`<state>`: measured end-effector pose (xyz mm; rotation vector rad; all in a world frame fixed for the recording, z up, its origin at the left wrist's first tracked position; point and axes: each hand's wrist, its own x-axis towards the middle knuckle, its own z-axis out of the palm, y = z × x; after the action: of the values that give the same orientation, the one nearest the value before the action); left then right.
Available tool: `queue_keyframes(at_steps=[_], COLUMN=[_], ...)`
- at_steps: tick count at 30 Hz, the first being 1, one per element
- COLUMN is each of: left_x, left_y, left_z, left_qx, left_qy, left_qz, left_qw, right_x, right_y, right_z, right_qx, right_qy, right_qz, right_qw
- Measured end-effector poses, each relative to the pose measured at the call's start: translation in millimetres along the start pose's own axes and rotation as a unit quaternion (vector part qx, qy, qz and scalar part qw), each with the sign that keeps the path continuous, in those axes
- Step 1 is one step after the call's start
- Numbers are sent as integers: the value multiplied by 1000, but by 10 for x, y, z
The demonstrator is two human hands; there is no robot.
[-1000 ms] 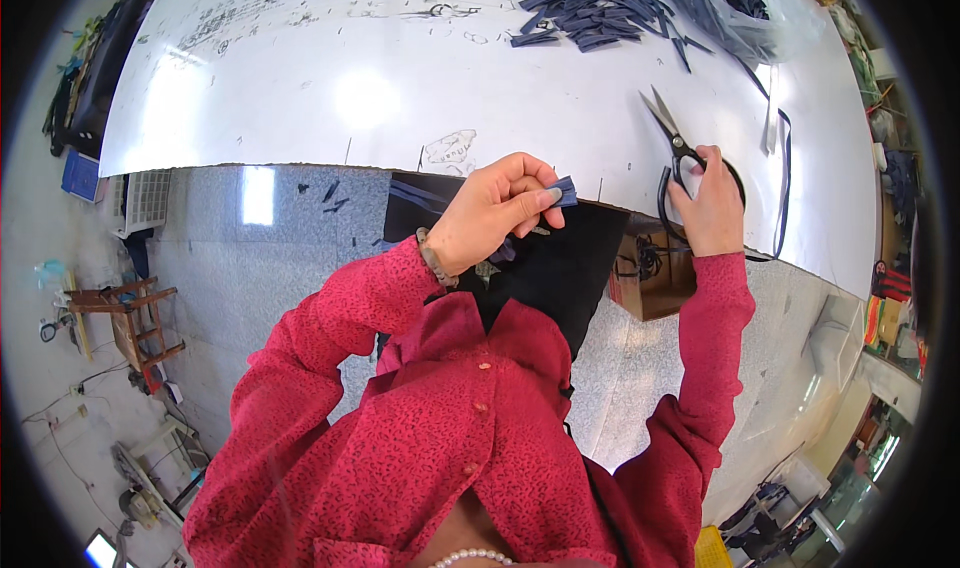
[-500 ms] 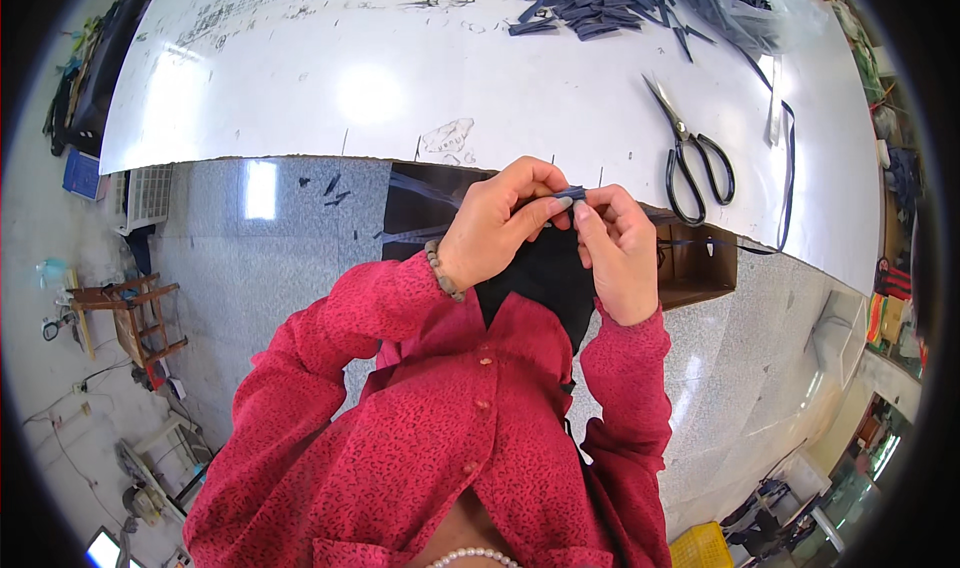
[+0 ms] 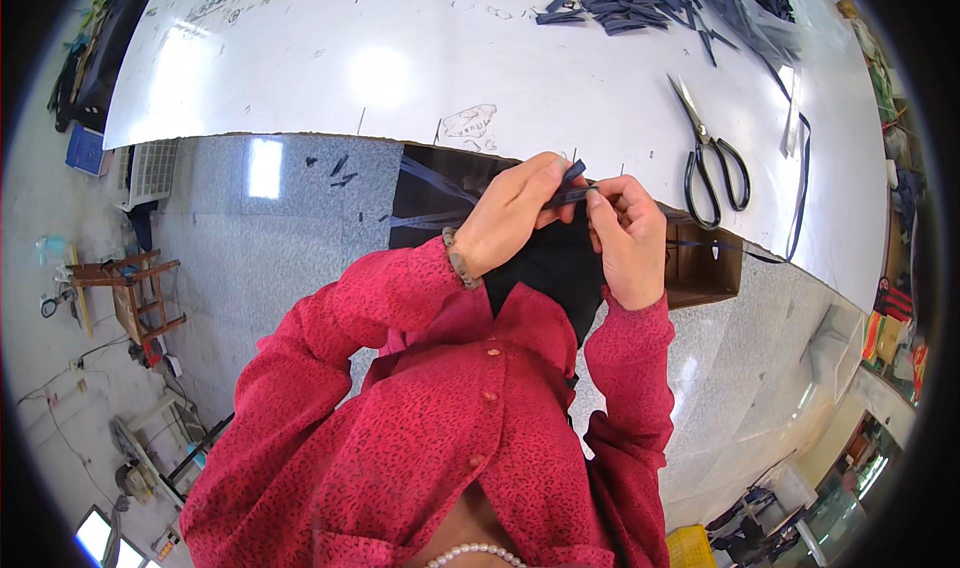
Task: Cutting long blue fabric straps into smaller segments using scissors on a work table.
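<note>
Just off the table's near edge, my left hand grips a short navy fabric strip, one end sticking up past the fingers. My right hand pinches the strip's other side between thumb and forefinger. The two hands are close together, and part of the strip is hidden by the fingers. Scissors with black handles lie open-bladed on the table to the right of my right hand. A long narrow navy ribbon trails over the table's right side and edge, passing back toward my right hand.
A heap of cut navy strips lies on the white table, beside a clear plastic bag. A metal ruler rests at right. Below the edge stands an open brown box; scraps lie on the floor at left.
My right hand has shifted a little right and down, and my left hand has turned. The strip's end now points upward between them. The view has shifted slightly.
</note>
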<state>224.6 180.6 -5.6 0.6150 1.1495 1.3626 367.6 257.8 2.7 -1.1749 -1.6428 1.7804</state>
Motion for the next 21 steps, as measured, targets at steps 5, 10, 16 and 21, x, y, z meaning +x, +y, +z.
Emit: queue_keyframes(at_steps=[5,10,16,21], left_x=[47,39,30,80], left_y=[-94,-128,-121,-47], left_z=[-12,6,-30,-167], left_qx=[-2,123,135,61], left_qy=[13,38,47,60], left_qz=[12,73,46,34], left_qw=[1000,989,989,996], right_x=[44,57,68,72], right_y=[22,42,34,74], right_z=[25,31,43,63], right_qx=[5,20,28,41], right_qy=[4,8,7,-5], right_qz=[-4,-4,7,-18], right_qw=[1000,1000,1000,999])
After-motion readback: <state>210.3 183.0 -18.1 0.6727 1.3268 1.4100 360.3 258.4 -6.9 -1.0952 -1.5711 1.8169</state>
